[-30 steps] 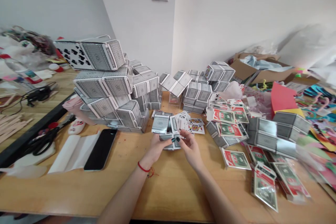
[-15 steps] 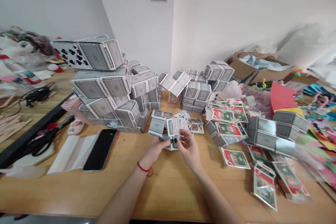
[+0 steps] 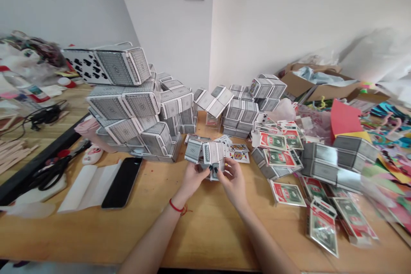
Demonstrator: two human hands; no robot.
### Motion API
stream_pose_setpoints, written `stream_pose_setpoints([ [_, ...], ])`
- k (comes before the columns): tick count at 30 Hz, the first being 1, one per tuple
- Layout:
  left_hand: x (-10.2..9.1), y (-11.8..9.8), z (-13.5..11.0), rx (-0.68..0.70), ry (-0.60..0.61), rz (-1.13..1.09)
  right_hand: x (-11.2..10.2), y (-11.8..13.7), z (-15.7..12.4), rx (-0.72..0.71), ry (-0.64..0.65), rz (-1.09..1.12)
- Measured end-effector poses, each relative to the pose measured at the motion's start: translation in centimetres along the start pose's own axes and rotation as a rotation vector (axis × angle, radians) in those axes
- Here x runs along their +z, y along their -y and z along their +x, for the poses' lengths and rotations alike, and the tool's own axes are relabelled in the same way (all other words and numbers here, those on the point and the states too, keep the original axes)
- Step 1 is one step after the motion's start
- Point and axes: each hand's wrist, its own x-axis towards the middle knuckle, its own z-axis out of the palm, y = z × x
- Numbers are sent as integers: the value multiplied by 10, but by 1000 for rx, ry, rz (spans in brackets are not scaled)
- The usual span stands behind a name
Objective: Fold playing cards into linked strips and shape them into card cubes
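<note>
A small block folded from playing cards [image 3: 213,153], grey-patterned backs outward, sits between both hands at the middle of the table. My left hand [image 3: 194,178] grips its lower left side, thumb on the near face. Opposite it, my right hand [image 3: 233,180] holds the right side, its thumb near the left thumb and fingers curled behind. The thumbs partly cover the near face. Just behind the block lie loose playing cards [image 3: 239,153], several face up. The block's underside is hidden, so I cannot tell whether it touches the table.
Tall stacks of card blocks [image 3: 138,105] stand to the left, more [image 3: 240,111] at the back. Red-and-green card boxes [image 3: 289,193] and further blocks [image 3: 321,162] lie right. A black phone [image 3: 122,183], white paper [image 3: 88,188] and black scissors [image 3: 58,167] are at left.
Both hands have shifted slightly right with the card block, which has turned a little. My right fingers have moved a bit along its side. Everything around stays put.
</note>
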Motion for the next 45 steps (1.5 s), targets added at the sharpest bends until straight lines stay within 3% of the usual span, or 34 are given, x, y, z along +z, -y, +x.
stream_pose_setpoints([
  [16, -6, 4, -1, -48, 87, 108, 0, 8, -3, -7, -14, -18],
  [23, -2, 4, -3, -69, 44, 51, -2, 6, 2, 28, -63, 55],
  [32, -2, 14, -7, 72, 22, 307, -2, 4, 3, -7, -131, 62],
  [41, -6, 1, -11, 191, 60, 617, -2, 6, 0, -49, -105, -36],
  [45, -5, -2, -12, 213, 61, 655, -2, 7, 0, -71, -111, -81],
])
